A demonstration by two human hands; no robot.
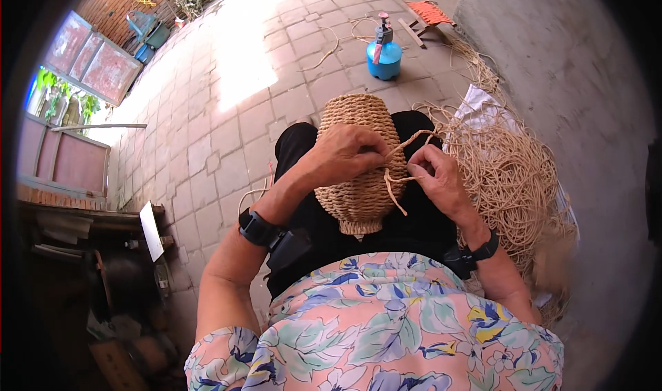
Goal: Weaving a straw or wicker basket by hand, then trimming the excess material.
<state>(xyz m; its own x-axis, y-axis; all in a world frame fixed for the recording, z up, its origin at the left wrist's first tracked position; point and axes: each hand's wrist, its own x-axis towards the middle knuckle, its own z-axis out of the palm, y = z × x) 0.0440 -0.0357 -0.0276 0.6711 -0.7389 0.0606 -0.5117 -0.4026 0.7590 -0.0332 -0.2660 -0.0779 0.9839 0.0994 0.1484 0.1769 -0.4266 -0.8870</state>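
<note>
A woven basket [355,112] of tan twisted cord rests on my lap, its narrow end toward me. My left hand [349,153] lies across the basket's side, thumb and fingertips closed together at the weave; what they pinch is too small to make out. To its right, my right hand [439,177] pinches a strand of cord [405,178] between thumb and finger, just off the basket's right side. A loose cord end hangs down over the weave, and another strand loops above my right hand toward the pile.
A big tangled heap of tan cord [510,184] lies on my right, partly over white cloth [480,107]. Ahead stand a blue spray bottle [383,58] and a low stool with an orange woven seat [429,12]. Dark machinery [124,284] is at the left.
</note>
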